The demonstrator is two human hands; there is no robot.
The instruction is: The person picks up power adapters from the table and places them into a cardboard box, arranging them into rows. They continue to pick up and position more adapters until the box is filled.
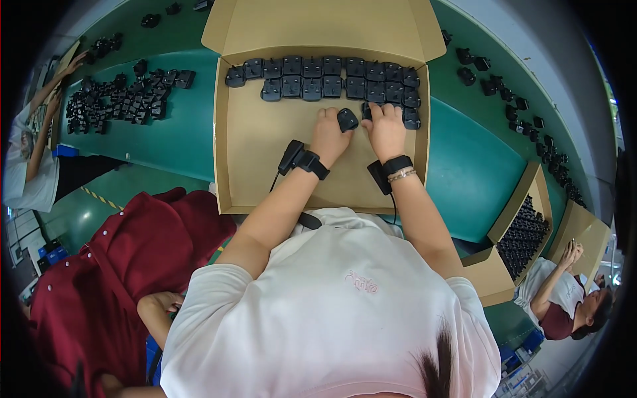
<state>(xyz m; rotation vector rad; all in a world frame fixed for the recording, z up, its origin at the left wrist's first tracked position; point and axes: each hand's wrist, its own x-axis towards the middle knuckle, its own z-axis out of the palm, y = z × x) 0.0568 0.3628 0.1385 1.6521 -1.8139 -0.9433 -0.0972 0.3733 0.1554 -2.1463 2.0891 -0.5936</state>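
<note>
An open cardboard box [265, 166] lies in front of me, with black plug-in power adapters [312, 89] set in rows along its far side, pins up. The third row shows only at the right end. My left hand [330, 139] is closed on one black power adapter [347, 120] near the box's middle, gripping it between thumb and fingers. Just to its right, my right hand [387, 134] has its fingers on another adapter [366, 111] at the left end of the third row, partly hiding it. Both wrists wear black straps with small black devices.
Loose adapters [119, 99] are heaped on the green table [186, 146] at left; more [511, 109] lie along a green strip at right. A filled carton [524, 239] stands right. Other people work at both sides; a dark red garment [133, 252] is close on my left.
</note>
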